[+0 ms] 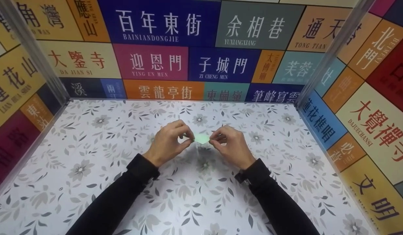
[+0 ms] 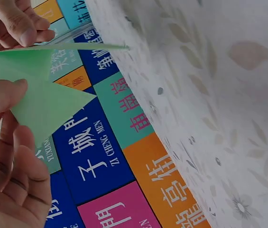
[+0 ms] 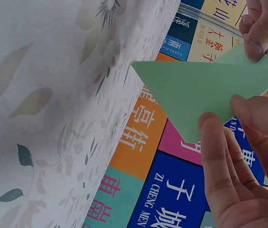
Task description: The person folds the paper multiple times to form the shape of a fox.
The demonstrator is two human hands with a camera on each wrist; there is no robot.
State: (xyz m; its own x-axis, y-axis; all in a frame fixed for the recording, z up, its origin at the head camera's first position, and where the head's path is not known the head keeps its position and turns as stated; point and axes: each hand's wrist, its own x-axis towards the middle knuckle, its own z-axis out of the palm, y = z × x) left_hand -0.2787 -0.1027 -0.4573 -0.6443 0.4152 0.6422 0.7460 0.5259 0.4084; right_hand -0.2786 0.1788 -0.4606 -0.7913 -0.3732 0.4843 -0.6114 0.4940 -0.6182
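A piece of folded light green paper (image 1: 201,138) is held up between the two hands, a little above the tabletop. My left hand (image 1: 170,140) pinches its left side between thumb and fingers. On the opposite side, my right hand (image 1: 233,143) pinches it the same way. In the left wrist view the paper (image 2: 43,97) shows a pointed flap and a thin edge running towards the table. The right wrist view shows a broad triangular face of the paper (image 3: 186,90), with one corner pointing at the table.
The table is covered by a white cloth (image 1: 80,169) with grey flowers and leaves. Panels with colourful Chinese lettering (image 1: 155,62) stand behind it and on both sides. Clear upright strips (image 1: 41,52) mark the corners. Both forearms wear black sleeves (image 1: 106,202).
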